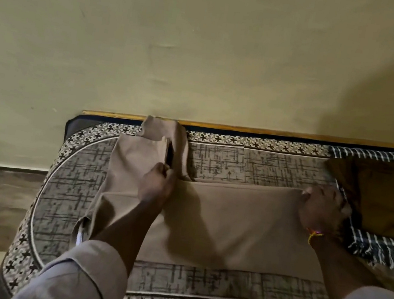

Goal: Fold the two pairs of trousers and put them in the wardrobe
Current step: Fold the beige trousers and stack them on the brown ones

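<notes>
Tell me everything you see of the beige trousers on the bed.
The beige woven-cloth trousers lie flat on the patterned bedcover, legs folded across to the right, waist end reaching toward the wall. The left hand presses near the crotch; the right hand grips the far right edge.

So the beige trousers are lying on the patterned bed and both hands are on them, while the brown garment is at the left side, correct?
Not quite. In the head view the brown garment lies at the right side, on the striped cloth. The rest holds: beige trousers on the patterned bed, left hand and right hand on them.
</notes>
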